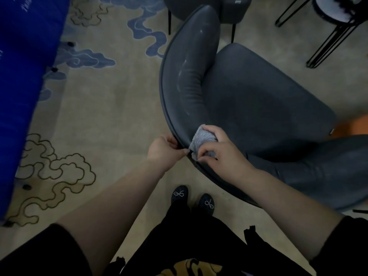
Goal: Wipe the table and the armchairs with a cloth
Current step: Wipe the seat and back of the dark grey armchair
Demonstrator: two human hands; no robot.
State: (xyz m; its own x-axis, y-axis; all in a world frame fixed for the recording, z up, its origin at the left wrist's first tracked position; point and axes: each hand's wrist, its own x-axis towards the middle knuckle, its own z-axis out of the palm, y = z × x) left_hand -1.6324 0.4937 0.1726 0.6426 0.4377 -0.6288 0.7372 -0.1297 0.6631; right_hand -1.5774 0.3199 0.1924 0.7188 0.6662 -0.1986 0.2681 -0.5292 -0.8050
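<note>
A dark grey armchair [249,92] with a curved padded backrest stands in front of me, seen from above and behind. My right hand [223,154] grips a folded grey cloth [202,139] and holds it against the inner side of the backrest near its top rim. My left hand [165,150] grips the outer rim of the backrest just left of the cloth, its thumb lying along the edge. Part of the cloth is hidden under my right fingers.
A beige carpet [111,108] with cloud patterns covers the floor. A blue cover [22,86] runs along the left. A second dark chair [207,8] stands behind, and a black wire-legged stool [334,22] at top right. My feet [192,198] stand just behind the armchair.
</note>
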